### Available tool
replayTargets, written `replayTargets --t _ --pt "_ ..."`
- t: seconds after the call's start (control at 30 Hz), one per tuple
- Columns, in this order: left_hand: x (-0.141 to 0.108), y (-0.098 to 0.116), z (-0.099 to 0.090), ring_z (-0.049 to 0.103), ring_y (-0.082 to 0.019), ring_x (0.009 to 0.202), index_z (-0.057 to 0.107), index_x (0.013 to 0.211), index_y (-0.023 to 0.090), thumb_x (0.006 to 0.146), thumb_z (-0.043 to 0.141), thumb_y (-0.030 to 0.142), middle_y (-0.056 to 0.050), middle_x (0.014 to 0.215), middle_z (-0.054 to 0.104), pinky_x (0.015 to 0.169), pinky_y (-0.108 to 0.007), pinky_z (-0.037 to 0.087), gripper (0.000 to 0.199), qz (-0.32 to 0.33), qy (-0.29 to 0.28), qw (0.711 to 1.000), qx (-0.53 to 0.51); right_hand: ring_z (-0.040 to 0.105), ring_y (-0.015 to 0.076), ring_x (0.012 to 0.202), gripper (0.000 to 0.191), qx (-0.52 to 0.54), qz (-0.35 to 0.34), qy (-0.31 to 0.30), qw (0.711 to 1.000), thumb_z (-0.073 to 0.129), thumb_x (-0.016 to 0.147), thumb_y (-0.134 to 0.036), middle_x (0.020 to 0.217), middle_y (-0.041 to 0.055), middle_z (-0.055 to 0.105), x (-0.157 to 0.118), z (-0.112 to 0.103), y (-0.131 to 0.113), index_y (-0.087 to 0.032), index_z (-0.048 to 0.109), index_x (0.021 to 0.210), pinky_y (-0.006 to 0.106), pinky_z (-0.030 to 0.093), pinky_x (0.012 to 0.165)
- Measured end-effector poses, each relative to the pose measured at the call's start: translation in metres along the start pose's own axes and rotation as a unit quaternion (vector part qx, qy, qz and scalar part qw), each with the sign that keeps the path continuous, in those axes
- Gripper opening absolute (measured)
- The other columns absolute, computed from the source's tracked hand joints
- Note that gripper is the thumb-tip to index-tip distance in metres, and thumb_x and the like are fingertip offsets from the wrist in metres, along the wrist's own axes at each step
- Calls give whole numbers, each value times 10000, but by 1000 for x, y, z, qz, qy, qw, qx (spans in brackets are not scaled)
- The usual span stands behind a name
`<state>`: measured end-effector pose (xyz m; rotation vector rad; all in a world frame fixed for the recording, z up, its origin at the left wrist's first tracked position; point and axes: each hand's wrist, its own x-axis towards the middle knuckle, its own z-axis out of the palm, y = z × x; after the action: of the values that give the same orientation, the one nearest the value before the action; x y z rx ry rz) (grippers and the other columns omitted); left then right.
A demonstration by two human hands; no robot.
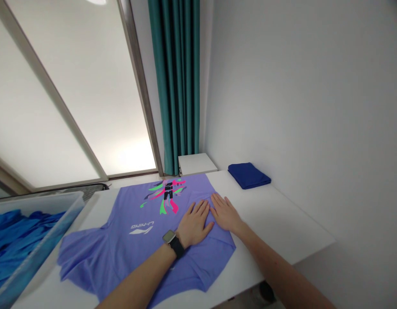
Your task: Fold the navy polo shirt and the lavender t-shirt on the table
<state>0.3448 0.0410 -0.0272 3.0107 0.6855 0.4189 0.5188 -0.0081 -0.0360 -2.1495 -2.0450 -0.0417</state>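
A: What do we have nearest us?

B: Behind our left fingers, a dark-banded watch (174, 243) circles the wrist. Our left hand (195, 224) lies palm down, its fingers slightly apart and the thumb out to the side. Our right hand (227, 215) lies flat just beside it, fingers a little apart too, gripping nothing.

A: And under them?

B: A purple shirt (121, 249), spread on the white desk (250, 219). We press on its right part, where creases run around our fingers. One sleeve reaches well out to their left, and a white logo (141, 228) sits left of our left fingers.

A: Farther on?

B: Beyond and left of those fingers we see the shirt's pink, green and black print (166, 194). A pale bin (57, 234) of blue fabric (21, 236) stands well to their left. Past our right fingers, to the right, lies a folded dark-blue cloth (249, 175).

A: Farthest?

B: Beyond our fingertips, a white box-like surface (197, 163), then a green curtain (177, 86) and, leftward, frosted panels (76, 77).
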Motion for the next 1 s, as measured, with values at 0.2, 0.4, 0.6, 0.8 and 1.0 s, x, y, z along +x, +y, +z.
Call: replayTargets --t 0.2,0.4,0.6,0.8,1.0 --pt "-3 -9 -5 318 -288 1431 426 1448 141 974 354 519 -134 1521 402 1164 -490 268 610 -59 -4 998 2 214 234 1466 602 -16 1 -15 1000 225 990 -390 1572 121 275 -5 -3 -1 -97 309 1510 499 167 1186" --pt "11 -26 -13 342 -262 1421 418 1447 168 989 357 441 -128 1517 412 1160 -484 265 537 -83 -10 996 17 211 233 1467 609 -7 10 -5 1000 256 984 -424 1571 113 288 -5 -4 -2 -124 318 1511 487 147 1190" --pt "31 -31 -11 361 -239 1413 442 1429 185 994 355 401 -109 1509 427 1168 -469 256 494 -62 -31 998 4 222 240 1463 606 -13 12 10 1000 263 984 -434 1566 128 295 -5 -1 -2 -137 334 1507 483 155 1184" --pt "21 -50 -13 335 -250 1426 423 1444 175 999 347 402 -115 1528 392 1164 -493 253 506 -116 -44 992 18 216 250 1464 621 -5 14 0 1000 279 978 -434 1570 137 278 -5 0 -2 -114 323 1508 494 143 1186" --pt "-10 -51 -25 293 -227 1447 335 1497 191 1008 305 476 -90 1566 323 1186 -457 218 567 -74 -45 996 2 223 234 1463 637 98 32 28 994 260 977 -400 1570 150 281 1 7 10 -78 248 1527 469 180 1188"
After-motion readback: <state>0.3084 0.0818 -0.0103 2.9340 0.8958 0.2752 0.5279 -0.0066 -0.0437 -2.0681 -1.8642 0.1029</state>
